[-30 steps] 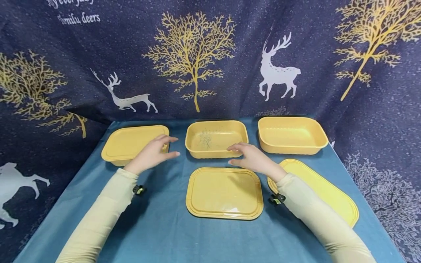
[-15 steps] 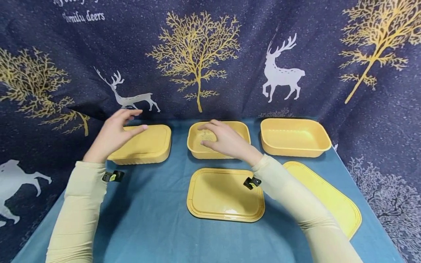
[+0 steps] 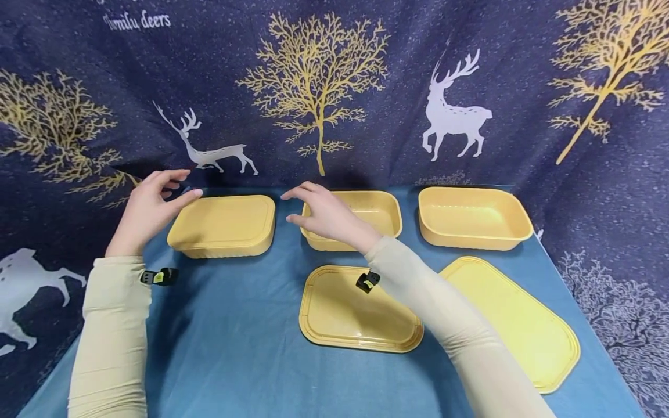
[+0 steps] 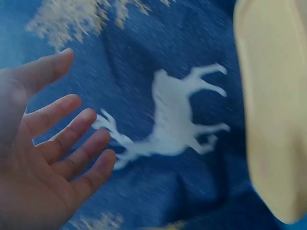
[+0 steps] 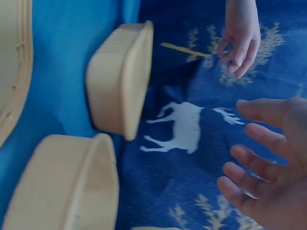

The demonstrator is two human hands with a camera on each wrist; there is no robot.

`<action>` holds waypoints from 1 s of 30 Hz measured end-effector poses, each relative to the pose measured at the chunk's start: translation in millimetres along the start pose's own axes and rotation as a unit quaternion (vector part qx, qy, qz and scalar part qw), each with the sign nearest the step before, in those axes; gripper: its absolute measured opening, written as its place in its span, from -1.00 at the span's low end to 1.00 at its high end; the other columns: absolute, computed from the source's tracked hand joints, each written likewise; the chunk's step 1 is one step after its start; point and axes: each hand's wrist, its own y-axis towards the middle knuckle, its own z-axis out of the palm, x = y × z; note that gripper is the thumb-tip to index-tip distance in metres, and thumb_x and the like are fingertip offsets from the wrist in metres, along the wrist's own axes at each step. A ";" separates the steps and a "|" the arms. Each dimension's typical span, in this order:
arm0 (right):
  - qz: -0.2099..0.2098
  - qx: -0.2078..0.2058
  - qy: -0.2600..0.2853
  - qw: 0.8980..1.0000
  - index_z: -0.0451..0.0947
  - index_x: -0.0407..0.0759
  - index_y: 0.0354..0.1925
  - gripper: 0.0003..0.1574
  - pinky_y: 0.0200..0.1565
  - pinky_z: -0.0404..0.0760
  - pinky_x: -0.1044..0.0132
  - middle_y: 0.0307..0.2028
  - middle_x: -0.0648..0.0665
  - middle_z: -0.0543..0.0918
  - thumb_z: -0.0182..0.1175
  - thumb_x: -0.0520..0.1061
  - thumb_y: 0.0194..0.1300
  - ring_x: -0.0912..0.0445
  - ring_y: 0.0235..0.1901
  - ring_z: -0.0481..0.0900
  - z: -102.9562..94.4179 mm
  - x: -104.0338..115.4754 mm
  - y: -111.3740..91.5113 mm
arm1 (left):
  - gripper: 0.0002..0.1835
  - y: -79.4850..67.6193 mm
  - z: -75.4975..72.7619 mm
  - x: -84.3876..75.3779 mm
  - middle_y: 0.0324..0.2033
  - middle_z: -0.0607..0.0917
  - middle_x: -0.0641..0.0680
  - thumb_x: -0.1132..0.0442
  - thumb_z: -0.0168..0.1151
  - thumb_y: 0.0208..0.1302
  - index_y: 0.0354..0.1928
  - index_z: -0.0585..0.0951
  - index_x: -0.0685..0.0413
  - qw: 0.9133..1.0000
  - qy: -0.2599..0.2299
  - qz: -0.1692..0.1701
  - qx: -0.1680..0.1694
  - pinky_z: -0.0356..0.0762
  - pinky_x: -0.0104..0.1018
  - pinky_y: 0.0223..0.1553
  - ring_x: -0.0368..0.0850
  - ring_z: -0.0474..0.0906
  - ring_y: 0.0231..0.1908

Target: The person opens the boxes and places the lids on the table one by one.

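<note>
At the left of the head view, my left hand (image 3: 151, 206) is held up beside the left end of a lidded yellow box (image 3: 222, 223). Its fingers are spread and loosely bent around nothing; the left wrist view shows the bare palm (image 4: 43, 167) with the box lid off to the right. My right hand (image 3: 329, 212) hovers over the left part of an uncovered yellow box (image 3: 384, 215) in the middle, fingers relaxed and holding nothing. Below that box a yellow lid (image 3: 340, 307) lies flat on the blue cloth, partly behind my right sleeve.
A second uncovered yellow box (image 3: 473, 217) stands at the back right. In front of it another yellow lid (image 3: 517, 325) lies slantwise, partly covered by my right forearm. Behind the boxes hangs a dark blue curtain (image 3: 366, 157) with deer and trees.
Both hands have moved left. My left hand has gone from the lidded box's right end to beyond its left end; my right hand has risen from the middle box's front rim.
</note>
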 end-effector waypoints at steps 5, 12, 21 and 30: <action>-0.007 0.011 0.006 1.000 0.49 -0.01 0.33 -0.42 0.19 0.47 0.18 0.21 -0.06 0.52 0.28 0.07 0.41 0.03 0.16 0.51 19.4 -9.7 17.3 | -0.32 2.4 3.7 34.5 0.21 0.49 0.38 -0.08 0.26 0.40 0.36 0.45 0.26 0.999 0.009 -0.034 -0.001 0.32 0.25 0.14 0.35 0.42 0.14; -0.022 0.044 -0.014 0.999 0.38 -0.04 0.43 -0.28 0.31 0.39 0.17 0.34 -0.11 0.44 0.30 0.07 0.40 -0.01 0.33 0.40 48.7 -14.9 37.4 | -0.20 -3.9 13.8 82.4 0.29 0.44 0.42 -0.20 0.20 0.40 0.42 0.38 0.27 0.994 0.000 -0.106 0.009 0.30 0.30 0.18 0.39 0.36 0.24; -0.001 0.092 -0.034 0.995 0.25 0.01 0.52 -0.15 0.41 0.25 0.10 0.49 -0.16 0.24 0.29 0.14 0.39 -0.07 0.47 0.20 80.1 -11.7 51.7 | -0.22 -13.7 28.9 118.5 0.31 0.40 0.48 -0.10 0.17 0.45 0.43 0.30 0.39 0.989 -0.007 -0.145 0.004 0.29 0.31 0.21 0.44 0.33 0.27; -0.017 0.107 -0.037 0.993 0.25 -0.06 0.51 -0.13 0.45 0.17 0.16 0.55 -0.21 0.10 0.31 0.11 0.38 -0.07 0.52 0.07 116.3 -15.5 54.6 | -0.17 -23.7 47.0 139.2 0.31 0.33 0.55 -0.11 0.12 0.47 0.45 0.21 0.45 0.983 -0.019 -0.182 0.024 0.30 0.30 0.19 0.47 0.31 0.26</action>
